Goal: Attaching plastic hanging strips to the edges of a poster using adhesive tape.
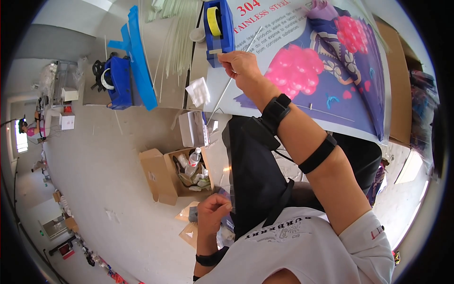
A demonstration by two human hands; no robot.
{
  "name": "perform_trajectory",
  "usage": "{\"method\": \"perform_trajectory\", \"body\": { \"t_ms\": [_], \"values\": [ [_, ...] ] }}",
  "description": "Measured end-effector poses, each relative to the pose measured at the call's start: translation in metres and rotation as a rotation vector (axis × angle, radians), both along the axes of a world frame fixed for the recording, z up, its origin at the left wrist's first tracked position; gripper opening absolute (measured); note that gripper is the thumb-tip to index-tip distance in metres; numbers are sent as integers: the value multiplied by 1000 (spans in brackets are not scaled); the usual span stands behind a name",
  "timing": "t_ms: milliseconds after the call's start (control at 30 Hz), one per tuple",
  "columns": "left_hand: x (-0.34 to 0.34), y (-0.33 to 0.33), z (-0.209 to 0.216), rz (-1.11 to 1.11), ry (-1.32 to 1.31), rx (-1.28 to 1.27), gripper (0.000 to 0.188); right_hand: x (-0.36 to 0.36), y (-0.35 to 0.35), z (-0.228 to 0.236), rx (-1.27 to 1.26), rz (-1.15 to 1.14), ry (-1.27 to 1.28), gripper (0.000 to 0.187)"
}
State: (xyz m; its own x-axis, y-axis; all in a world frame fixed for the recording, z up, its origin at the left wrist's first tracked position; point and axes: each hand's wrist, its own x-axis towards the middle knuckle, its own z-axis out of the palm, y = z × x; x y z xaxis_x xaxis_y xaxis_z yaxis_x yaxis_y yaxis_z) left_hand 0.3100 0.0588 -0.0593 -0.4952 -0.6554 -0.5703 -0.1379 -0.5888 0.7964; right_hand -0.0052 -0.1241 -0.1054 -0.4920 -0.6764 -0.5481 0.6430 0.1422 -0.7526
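At the table's left part, my right hand (pixel 241 66) reaches to the front end of a blue tape dispenser (pixel 227 35) with a yellow roll (pixel 214 21) in it. Its thumb and forefinger are pinched on the tape end at the cutting edge. A thin white stick (pixel 222 96) lies slantwise below that hand and sticks out past the table edge. Down by my lap, my left hand (pixel 213 213) is closed, thumb against forefinger. Whatever those fingertips hold is too small to make out. A folded white tissue (pixel 198 92) lies near the dispenser.
A printed white sheet (pixel 265 102) with pink and purple shapes covers the table. Left of it lie many thin pale sticks (pixel 177 40), blue strips (pixel 138 57) and a second blue dispenser (pixel 118 80). A cardboard box (pixel 165 180) on the floor holds a plastic bottle (pixel 193 161).
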Motion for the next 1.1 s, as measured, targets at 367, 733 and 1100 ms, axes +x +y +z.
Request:
{"method": "perform_trajectory", "body": {
  "t_ms": [367,733,1100],
  "values": [
    [25,-1,-6,63,-109,39,5,19,18,8,-145,-71,-130,7],
    [30,1,-24,77,-124,117,5,11,9,-9,21,39,126,12],
    [30,1,-27,47,-162,117,5,13,-16,-35,125,-3,274,8]
  ]
}}
